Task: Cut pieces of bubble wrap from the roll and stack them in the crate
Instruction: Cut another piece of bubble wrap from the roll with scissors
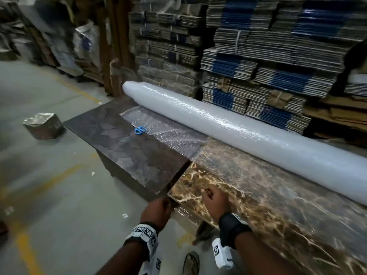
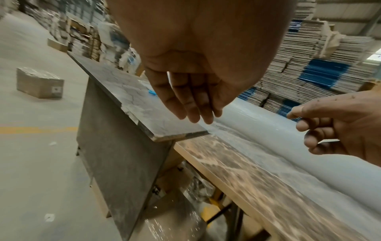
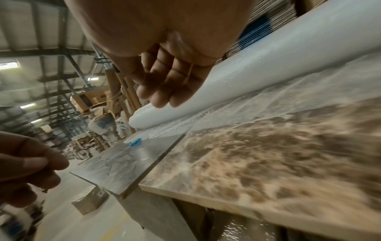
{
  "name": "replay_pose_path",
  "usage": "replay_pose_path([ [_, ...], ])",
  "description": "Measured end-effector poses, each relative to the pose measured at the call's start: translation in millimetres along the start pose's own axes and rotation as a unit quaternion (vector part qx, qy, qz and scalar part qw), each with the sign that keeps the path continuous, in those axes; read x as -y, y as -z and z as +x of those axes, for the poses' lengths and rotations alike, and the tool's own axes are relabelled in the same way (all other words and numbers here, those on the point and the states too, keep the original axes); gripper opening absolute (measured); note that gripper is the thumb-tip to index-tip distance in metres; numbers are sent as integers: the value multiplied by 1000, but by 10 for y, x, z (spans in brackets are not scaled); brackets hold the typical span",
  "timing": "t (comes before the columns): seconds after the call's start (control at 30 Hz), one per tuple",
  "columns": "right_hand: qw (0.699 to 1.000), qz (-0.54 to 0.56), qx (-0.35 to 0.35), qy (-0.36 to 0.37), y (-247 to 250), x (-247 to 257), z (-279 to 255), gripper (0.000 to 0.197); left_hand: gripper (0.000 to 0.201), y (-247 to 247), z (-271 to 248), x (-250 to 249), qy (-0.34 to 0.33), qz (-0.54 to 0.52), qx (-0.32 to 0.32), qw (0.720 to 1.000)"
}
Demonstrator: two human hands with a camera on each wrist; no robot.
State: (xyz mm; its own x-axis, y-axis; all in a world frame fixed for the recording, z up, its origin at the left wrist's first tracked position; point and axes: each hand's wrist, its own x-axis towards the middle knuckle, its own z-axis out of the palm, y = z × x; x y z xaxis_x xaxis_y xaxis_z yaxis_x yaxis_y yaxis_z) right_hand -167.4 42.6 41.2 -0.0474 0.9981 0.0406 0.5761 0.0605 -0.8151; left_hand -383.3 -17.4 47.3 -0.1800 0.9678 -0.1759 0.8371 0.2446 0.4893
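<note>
A long white bubble wrap roll (image 1: 238, 126) lies across the back of two tables. Its clear loose sheet (image 1: 174, 135) spreads forward over both tops and hangs off the front edge. Blue scissors (image 1: 140, 130) rest on the sheet on the dark table. My left hand (image 1: 158, 209) hovers at the dark table's near corner, fingers (image 2: 193, 106) straight and relaxed, nothing visibly in them. My right hand (image 1: 213, 199) is over the brown table's front corner, fingers (image 3: 164, 88) loosely bent, palm bare. No crate is in view.
A dark grey table (image 1: 123, 147) abuts a brown marbled table (image 1: 278, 205). Bundled flat cartons (image 1: 258, 56) are stacked high behind the roll. A small cardboard box (image 1: 44, 126) sits on the concrete floor at left. My sandalled foot (image 1: 191, 262) stands below the table edge.
</note>
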Motion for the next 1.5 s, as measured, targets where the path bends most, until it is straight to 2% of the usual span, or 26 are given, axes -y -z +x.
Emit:
replay_pose_path([
  [0.1,1000,2,-17,12,-257,84,496,15,21,140,465,150,27,11,-6,1000],
  [0.3,1000,-3,6,14,-618,261,1706,8,23,527,1605,365,57,30,-9,998],
  [0.43,999,-31,11,2,-764,152,2238,8,22,674,2177,445,62,26,3,998],
  [0.53,998,-34,34,-38,-889,-52,2588,1,31,791,2711,553,69,54,28,996],
  [0.67,988,-37,130,-70,-963,-341,2889,26,45,941,3494,735,79,105,106,986],
  [0.73,984,-45,148,-91,-940,-442,2964,31,49,1022,3914,817,76,121,120,982],
  [0.83,980,-70,147,-116,-928,-632,3029,34,57,1076,4480,976,83,139,92,982],
  [0.93,975,-98,145,-133,-974,-796,3022,31,52,1055,4870,1097,85,149,49,984],
  [1.03,975,-135,122,-130,-1014,-798,2973,28,58,989,5072,1202,99,132,45,985],
  [1.17,976,-144,115,-118,-1028,-811,2916,26,64,883,5181,1358,94,171,52,979],
  [1.37,984,-120,93,-98,-1007,-772,2763,22,33,755,4884,1474,62,170,61,982],
  [1.43,983,-99,82,-129,-963,-795,2653,26,26,706,4619,1411,46,144,70,986],
  [1.5,981,-101,50,-161,-848,-842,2518,21,16,628,4322,1338,14,113,73,991],
])
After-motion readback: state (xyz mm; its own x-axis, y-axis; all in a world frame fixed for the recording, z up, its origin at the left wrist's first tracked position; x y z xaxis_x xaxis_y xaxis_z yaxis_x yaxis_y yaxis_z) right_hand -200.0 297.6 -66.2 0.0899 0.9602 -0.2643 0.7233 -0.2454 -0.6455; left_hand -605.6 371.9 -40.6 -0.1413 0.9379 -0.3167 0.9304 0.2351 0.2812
